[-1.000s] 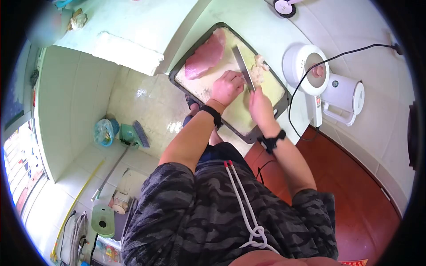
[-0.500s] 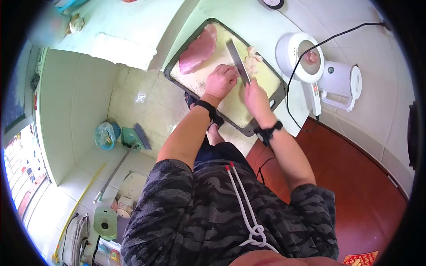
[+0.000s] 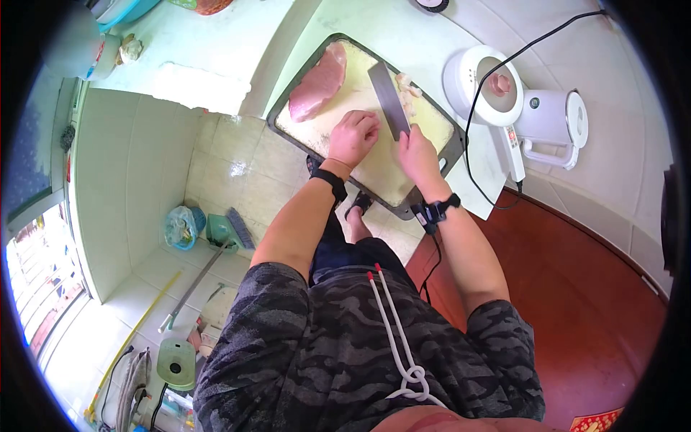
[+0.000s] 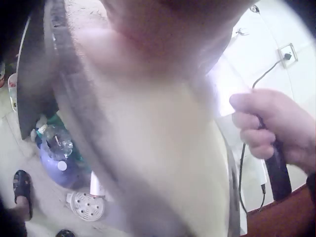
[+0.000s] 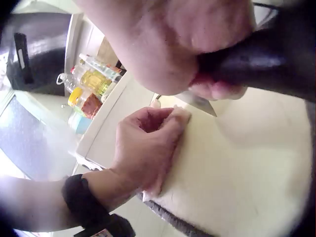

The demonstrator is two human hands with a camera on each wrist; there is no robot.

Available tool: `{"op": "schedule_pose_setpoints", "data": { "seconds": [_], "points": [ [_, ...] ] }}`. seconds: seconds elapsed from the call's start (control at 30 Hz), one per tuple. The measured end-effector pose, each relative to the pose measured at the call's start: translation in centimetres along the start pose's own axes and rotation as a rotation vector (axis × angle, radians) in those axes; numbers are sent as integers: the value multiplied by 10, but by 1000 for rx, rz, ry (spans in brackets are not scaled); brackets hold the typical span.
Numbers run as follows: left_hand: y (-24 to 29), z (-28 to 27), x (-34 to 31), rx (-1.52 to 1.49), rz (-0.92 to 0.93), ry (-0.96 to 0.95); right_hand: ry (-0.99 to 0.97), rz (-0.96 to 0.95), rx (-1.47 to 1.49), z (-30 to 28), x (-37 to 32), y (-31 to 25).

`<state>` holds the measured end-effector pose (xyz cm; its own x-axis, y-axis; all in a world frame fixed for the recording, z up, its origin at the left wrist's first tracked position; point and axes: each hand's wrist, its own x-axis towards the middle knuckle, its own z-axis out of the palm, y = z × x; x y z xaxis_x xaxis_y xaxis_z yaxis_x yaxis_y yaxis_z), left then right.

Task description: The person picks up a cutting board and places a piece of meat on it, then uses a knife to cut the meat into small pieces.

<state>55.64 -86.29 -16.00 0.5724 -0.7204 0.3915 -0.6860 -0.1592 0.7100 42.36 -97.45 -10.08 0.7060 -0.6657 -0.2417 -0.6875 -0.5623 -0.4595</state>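
My right hand [image 3: 419, 160] grips the black handle [image 4: 279, 173] of a broad knife [image 3: 389, 99]; its blade lies over the pale cutting board [image 3: 378, 176], flat side showing. To its left, my left hand [image 3: 353, 138] is low over the board with curled fingers. In the right wrist view, the left hand [image 5: 143, 148] pinches a pale pink piece of meat [image 5: 181, 115], near the blade tip [image 5: 202, 103]. A large pink slab of meat [image 3: 318, 86] lies at the board's upper left. Small cut pieces [image 3: 409, 108] lie right of the blade.
A dark-rimmed tray [image 3: 277, 108] surrounds the board. Right of it stand a white round cooker [image 3: 468, 85] and a white kettle [image 3: 545, 119], with a black cable [image 3: 471, 137] looping past. Bottles [image 5: 94, 81] stand behind in the right wrist view.
The knife blade has moved away from my left fingers and turned, showing more of its flat side. The head view has shifted slightly; the meat slab stays in its place on the board.
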Motion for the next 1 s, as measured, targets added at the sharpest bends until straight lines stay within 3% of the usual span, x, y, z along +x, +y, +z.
{"op": "schedule_pose_setpoints", "data": {
  "seconds": [0.17, 0.23, 0.5, 0.8, 0.93, 1.0],
  "points": [
    [5, 15, 15, -60, -126, 64, 59, 97, 323, -23, -47, 2],
    [3, 17, 16, -34, -97, 44, 79, 60, 358, -25, -60, 3],
    [6, 5, 6, 17, -42, 69, 133, -122, 86, -20, -56, -3],
    [4, 0, 5, 15, -67, 44, 82, -197, -12, -17, -51, -6],
    [5, 1, 7, 39, -41, 61, 40, -183, -67, -25, -62, -6],
    [6, 0, 8, 51, -32, 73, -86, -100, -107, -34, -72, -10]
  ]
}}
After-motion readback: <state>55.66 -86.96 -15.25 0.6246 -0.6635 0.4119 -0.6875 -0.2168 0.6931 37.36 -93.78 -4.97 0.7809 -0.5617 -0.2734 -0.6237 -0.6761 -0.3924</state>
